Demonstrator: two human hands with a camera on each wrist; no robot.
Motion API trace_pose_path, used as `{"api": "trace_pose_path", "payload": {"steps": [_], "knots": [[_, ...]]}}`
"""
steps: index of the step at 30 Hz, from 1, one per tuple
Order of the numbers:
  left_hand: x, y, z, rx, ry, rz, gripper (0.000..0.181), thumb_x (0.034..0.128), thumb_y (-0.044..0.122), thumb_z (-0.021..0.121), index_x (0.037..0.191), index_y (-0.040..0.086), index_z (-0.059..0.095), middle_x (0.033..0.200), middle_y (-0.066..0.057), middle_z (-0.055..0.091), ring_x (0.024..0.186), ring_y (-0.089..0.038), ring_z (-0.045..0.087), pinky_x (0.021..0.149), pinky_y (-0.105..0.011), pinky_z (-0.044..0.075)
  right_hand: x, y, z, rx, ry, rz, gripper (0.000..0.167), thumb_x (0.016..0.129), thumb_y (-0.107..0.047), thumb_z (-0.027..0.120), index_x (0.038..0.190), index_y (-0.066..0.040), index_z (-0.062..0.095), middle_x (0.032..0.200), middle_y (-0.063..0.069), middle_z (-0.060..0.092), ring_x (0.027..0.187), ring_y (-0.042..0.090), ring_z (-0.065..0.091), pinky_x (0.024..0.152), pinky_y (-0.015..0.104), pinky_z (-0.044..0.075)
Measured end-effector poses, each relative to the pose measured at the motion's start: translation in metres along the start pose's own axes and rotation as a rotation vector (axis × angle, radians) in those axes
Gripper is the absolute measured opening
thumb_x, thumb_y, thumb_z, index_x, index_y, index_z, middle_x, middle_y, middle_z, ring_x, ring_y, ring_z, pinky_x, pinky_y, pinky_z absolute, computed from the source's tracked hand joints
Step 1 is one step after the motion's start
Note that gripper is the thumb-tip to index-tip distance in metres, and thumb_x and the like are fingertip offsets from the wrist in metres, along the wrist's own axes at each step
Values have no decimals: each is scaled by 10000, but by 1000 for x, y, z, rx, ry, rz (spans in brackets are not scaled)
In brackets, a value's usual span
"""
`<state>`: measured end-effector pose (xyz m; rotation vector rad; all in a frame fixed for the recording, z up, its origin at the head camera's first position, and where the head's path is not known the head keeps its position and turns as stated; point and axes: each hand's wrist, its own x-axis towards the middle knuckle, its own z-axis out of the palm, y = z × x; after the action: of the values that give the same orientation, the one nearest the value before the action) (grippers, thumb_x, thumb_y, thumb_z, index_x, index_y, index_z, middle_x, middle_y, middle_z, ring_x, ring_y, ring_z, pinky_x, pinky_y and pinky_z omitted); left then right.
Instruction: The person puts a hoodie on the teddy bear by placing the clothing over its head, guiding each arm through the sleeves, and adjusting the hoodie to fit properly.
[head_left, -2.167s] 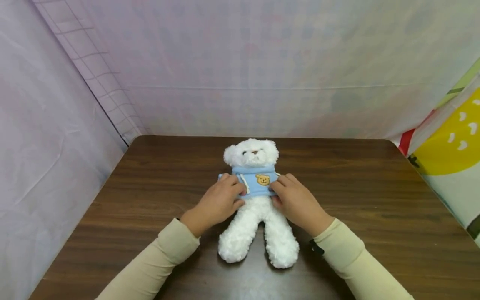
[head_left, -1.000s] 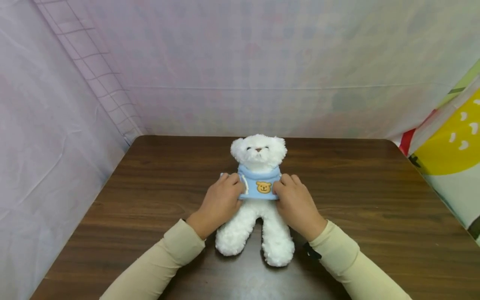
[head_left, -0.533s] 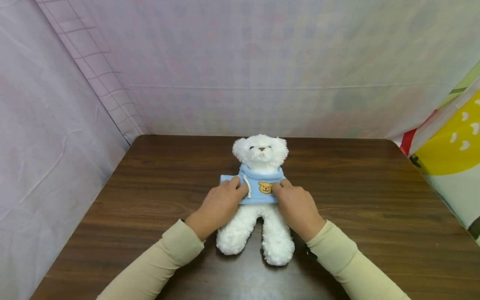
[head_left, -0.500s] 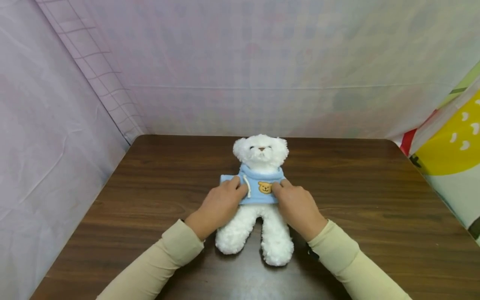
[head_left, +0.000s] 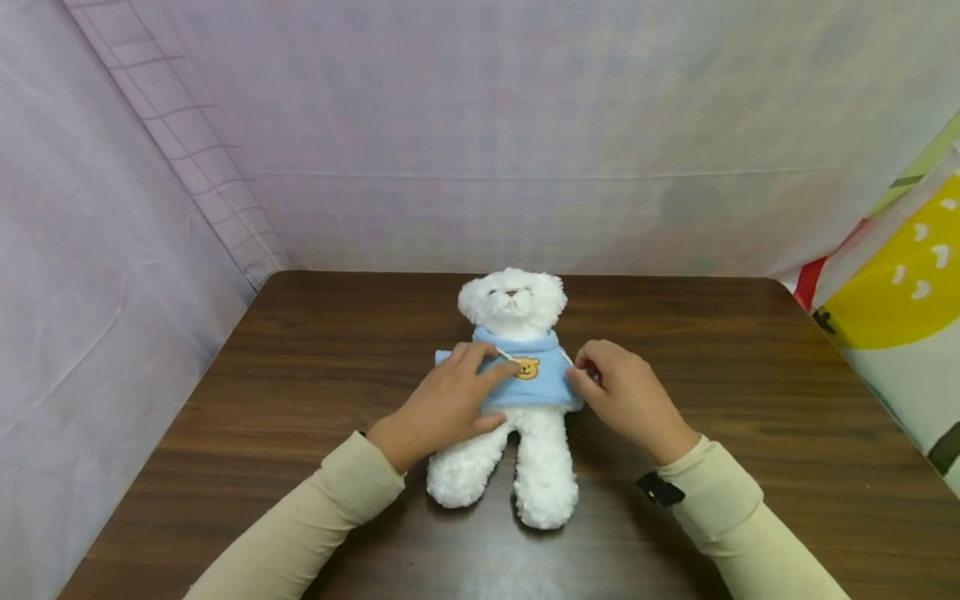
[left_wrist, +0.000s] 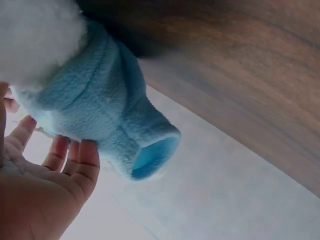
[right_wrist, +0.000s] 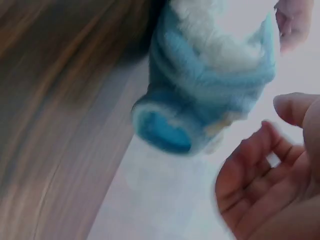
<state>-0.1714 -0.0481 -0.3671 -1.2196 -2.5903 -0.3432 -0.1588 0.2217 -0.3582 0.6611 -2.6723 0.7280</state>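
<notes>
A white plush bear (head_left: 512, 304) lies face up on the table in a light blue hoodie (head_left: 542, 388) with a brown bear patch. My left hand (head_left: 442, 402) rests on the hoodie's left side, fingers fairly straight, index finger close to a white drawstring (head_left: 507, 356). In the left wrist view, those fingertips touch the fleece beside a sleeve (left_wrist: 155, 150) whose end gapes hollow. At the hoodie's right edge is my right hand (head_left: 633, 398), fingers loosely bent. The right wrist view shows its thumb and fingers apart, holding nothing, near the other hollow sleeve (right_wrist: 167, 131).
The dark brown wooden table (head_left: 337, 350) runs back to a pale cloth curtain (head_left: 525, 142). Another pale cloth (head_left: 97, 275) hangs at the left. A yellow printed cloth (head_left: 892, 292) hangs beyond the right edge. A black strap (head_left: 660, 489) is on the right wrist.
My right hand has released the hoodie and moved right. The left hand's fingers have straightened from their grip and spread over the fabric. The bear has shifted slightly left since half a second ago.
</notes>
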Motion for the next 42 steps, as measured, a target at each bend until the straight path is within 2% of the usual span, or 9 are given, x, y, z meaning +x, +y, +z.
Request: {"api": "trace_pose_path", "payload": {"steps": [3, 6, 10, 13, 21, 25, 30, 35, 42], "knots": [[-1, 1, 1, 38, -25, -11, 625, 902, 427, 727, 1439, 183, 518, 1320, -131, 451, 1107, -260, 479, 853, -382, 475, -3, 8, -2, -41, 9, 144, 254, 964, -316, 668, 830, -111, 602, 726, 4, 521, 611, 158, 462, 568, 335, 388], [-1, 2, 1, 40, -36, -21, 619, 913, 426, 713, 1446, 183, 513, 1327, -131, 447, 1108, -261, 473, 854, -384, 473, -5, 15, -4, -11, -92, 247, 401, 980, -466, 599, 822, -101, 658, 692, -1, 555, 589, 161, 478, 562, 339, 399], [-1, 4, 2, 37, -38, -20, 612, 915, 415, 715, 1443, 176, 518, 1333, -135, 448, 1124, -269, 470, 865, -395, 475, -5, 16, -4, 73, -224, 289, 476, 987, -543, 532, 873, -111, 697, 689, -20, 587, 589, 146, 498, 551, 329, 413], [0, 5, 2, 44, -31, -19, 601, 913, 406, 721, 1432, 171, 530, 1333, -136, 450, 1137, -276, 467, 880, -406, 474, -5, 15, -3, 111, -236, 267, 412, 992, -503, 553, 972, -110, 677, 686, -19, 574, 571, 140, 484, 532, 325, 406], [-1, 6, 3, 47, -23, -9, 565, 903, 389, 737, 1393, 171, 561, 1323, -144, 452, 1123, -283, 469, 857, -401, 478, -3, 13, 5, 234, -188, 255, 364, 964, -345, 663, 1210, -102, 551, 978, 40, 644, 759, 164, 573, 640, 338, 477], [0, 6, 2, 39, -17, 2, 553, 894, 384, 748, 1377, 175, 578, 1306, -142, 464, 1103, -278, 474, 857, -391, 472, -2, 9, 8, 274, -156, 252, 306, 939, -178, 686, 1149, -87, 482, 836, 67, 556, 670, 184, 514, 575, 325, 444], [2, 7, 2, 41, -28, 11, 551, 894, 393, 747, 1380, 190, 583, 1292, -121, 475, 1091, -259, 476, 861, -379, 466, 0, 0, 14, 132, -2, 148, 208, 882, 15, 629, 956, -89, 464, 639, 24, 428, 535, 160, 424, 493, 307, 367], [5, 10, 3, 37, -41, 8, 552, 895, 390, 746, 1383, 191, 584, 1293, -120, 479, 1077, -255, 481, 840, -370, 476, -1, -5, 17, -87, 123, 56, 215, 832, 44, 658, 827, -97, 496, 625, 13, 473, 522, 165, 415, 491, 327, 347], [6, 8, 4, 63, -61, -18, 557, 896, 405, 740, 1390, 201, 583, 1310, -124, 476, 1087, -261, 476, 842, -370, 473, -8, -1, 9, -48, 141, 28, 243, 844, -99, 771, 837, -85, 529, 702, 22, 500, 597, 156, 440, 549, 330, 377]]}}
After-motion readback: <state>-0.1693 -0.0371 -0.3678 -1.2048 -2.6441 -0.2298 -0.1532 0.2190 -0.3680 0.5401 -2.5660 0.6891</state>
